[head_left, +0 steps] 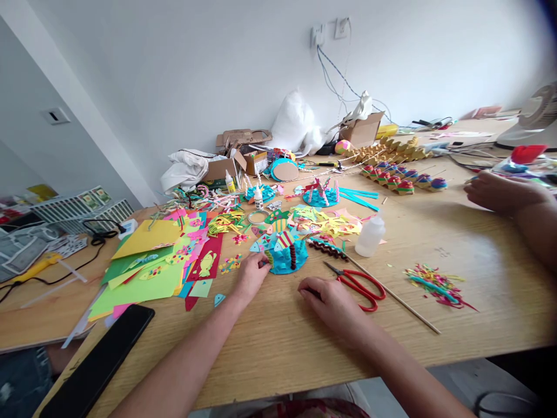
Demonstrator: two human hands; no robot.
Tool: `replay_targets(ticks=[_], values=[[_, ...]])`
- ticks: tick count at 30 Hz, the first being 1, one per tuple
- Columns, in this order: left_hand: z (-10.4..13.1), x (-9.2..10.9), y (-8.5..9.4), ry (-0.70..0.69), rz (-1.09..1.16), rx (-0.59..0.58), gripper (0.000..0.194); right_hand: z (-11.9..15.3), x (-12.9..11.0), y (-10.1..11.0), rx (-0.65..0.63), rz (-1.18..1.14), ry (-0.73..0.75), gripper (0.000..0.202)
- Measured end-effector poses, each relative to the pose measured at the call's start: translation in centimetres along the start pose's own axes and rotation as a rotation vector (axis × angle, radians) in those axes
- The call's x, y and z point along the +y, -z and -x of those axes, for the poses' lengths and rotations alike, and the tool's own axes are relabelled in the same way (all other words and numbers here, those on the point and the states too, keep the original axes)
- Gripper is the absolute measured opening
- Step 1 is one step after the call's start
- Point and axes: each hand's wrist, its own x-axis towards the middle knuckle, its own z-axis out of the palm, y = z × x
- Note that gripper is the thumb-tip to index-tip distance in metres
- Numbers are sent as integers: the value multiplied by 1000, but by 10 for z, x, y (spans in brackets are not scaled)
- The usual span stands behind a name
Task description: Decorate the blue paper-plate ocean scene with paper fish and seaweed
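Observation:
My left hand (252, 276) is closed at the left edge of a round blue craft base (287, 264), its fingertips pinched beside a short green twisted pipe cleaner (270, 256). On this base stand a dark brown pipe cleaner (293, 256) and paper fish, one of them striped (284, 240). My right hand (324, 299) rests on the table in front of the base, fingers curled, with nothing visible in them. Just right of it lie red-handled scissors (359, 284). A thin wooden stick (394, 294) slants past them, and brown-black pipe cleaners (328, 248) lie behind.
A clear squeeze bottle (369, 237) stands behind the scissors. Stacked coloured paper (148, 273) and a black phone (100, 360) are at left. Paper scraps (437, 284) lie at right. Another blue craft (321, 194) stands farther back. Another person's hand (491, 190) is at far right.

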Motion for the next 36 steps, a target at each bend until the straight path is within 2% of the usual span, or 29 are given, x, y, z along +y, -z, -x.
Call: replay_targets(ticks=[9,20,26,31,36], values=[[1,2,1,2,9,1,15,23,-20,-16,-161,-65,152,20],[2,3,2,10,11,-3,16,20,-45,-25,-274,16,230,20],[1,3,2,9,20,-14,15,11,-60,-22,-350,114,379,20],[2,6,4,18,29,-26,15,0,-55,-15,-390,209,362,22],[2,7,5,36,32,-35,16,-9,-43,-18,-405,256,394,23]])
